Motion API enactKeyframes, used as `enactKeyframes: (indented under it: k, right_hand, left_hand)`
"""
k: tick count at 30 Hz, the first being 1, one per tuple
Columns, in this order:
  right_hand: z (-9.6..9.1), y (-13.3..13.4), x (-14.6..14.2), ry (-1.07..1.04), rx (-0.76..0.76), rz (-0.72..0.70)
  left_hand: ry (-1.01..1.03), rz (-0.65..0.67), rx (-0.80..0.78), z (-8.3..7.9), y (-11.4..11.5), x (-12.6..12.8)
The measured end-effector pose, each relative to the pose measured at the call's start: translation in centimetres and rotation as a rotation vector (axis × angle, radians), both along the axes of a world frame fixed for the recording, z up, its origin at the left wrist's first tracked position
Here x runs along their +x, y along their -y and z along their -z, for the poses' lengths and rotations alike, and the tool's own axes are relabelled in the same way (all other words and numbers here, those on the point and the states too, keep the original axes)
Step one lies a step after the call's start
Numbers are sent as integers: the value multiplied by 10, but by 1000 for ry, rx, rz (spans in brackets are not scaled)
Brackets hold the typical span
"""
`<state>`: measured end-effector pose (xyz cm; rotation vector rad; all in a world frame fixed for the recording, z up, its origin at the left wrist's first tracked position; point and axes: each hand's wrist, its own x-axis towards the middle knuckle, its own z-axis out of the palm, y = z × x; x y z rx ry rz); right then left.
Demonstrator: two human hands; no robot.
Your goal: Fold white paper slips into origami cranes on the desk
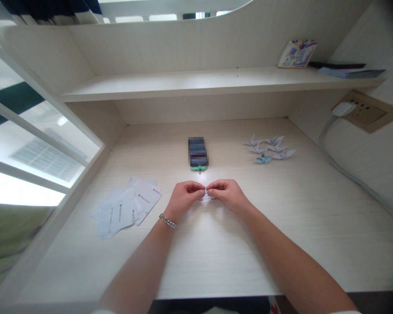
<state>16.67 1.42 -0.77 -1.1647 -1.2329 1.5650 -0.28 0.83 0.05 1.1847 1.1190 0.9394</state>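
Observation:
My left hand [184, 198] and my right hand [228, 195] meet at the middle of the desk, fingers curled and pinched together on a small folded piece of white paper [206, 196]. Most of the paper is hidden by my fingers. A silver bracelet [168, 221] circles my left wrist. Just beyond my hands a phone [198, 152] stands on a green holder [199, 168].
A loose pile of printed white paper slips [127, 209] lies at the left. Several folded paper cranes [270, 148] sit at the back right. A shelf [216, 80] above carries a small booklet [296, 53]. A wall socket [367, 111] with a plug and cable is on the right wall.

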Motion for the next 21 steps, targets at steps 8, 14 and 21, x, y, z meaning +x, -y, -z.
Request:
enactKeyframes:
  k: [8, 14, 21]
  right_hand:
    - [-1, 1, -2, 50, 14, 13]
    - [-3, 1, -1, 75, 57, -17]
    - [-3, 0, -1, 129, 101, -20]
  left_hand:
    - [-58, -14, 42, -1, 0, 0]
    - [9, 8, 21, 3, -1, -1]
    - [31, 0, 6, 3, -2, -1]
